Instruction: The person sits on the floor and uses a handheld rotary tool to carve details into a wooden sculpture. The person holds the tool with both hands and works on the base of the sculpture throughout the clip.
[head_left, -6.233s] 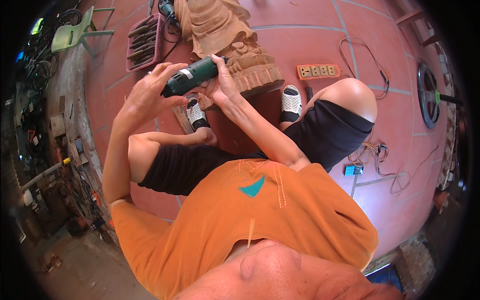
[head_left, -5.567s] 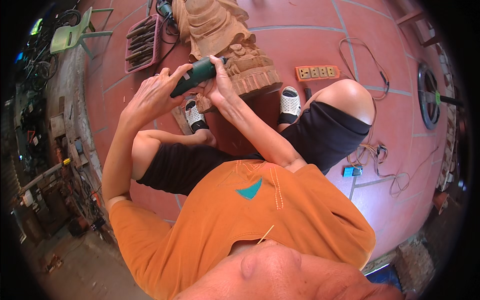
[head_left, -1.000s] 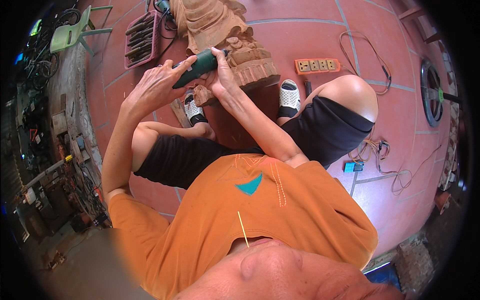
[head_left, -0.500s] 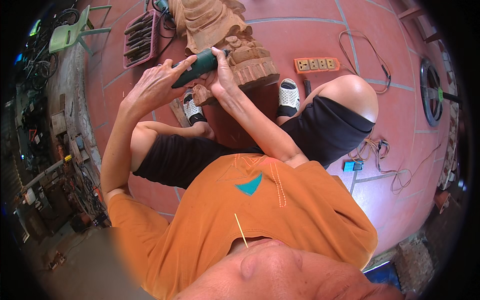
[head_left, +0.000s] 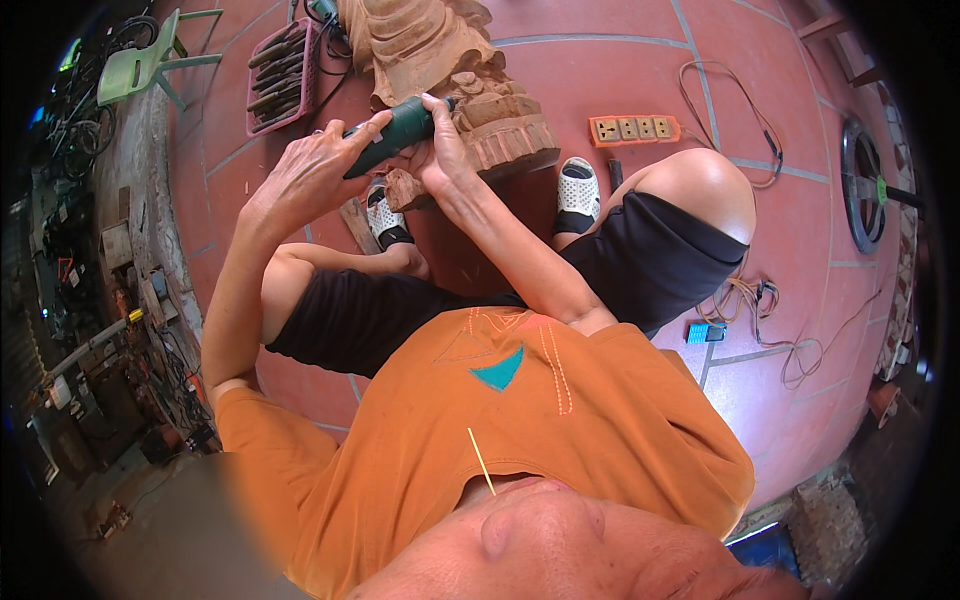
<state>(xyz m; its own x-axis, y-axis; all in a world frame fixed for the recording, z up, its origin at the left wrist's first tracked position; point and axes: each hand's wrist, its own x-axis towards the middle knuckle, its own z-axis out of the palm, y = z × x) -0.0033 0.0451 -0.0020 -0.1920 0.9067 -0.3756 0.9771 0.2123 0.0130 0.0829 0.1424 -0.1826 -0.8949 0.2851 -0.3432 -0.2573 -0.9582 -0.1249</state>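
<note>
A green die grinder point(head_left: 398, 135) points its dark nose toward a carved wooden statue point(head_left: 425, 50) that lies in front of me. My left hand point(head_left: 325, 165) is wrapped round the grinder's rear end. Closer to the nose, my right hand point(head_left: 440, 155) grips the body, thumb on top and fingers underneath. The nose reaches the statue's side just above its scalloped base point(head_left: 515, 145); the bit's tip is too small to make out.
A pink basket point(head_left: 283, 80) of several chisel-like tools stands at the far left, near a green plastic chair point(head_left: 140, 70). An orange power strip point(head_left: 634, 129) and its cable lie on the red tiles to the right. A dark wheel-like ring point(head_left: 862, 185) stands further right.
My hands and the grinder have barely shifted. The statue looks the same.
</note>
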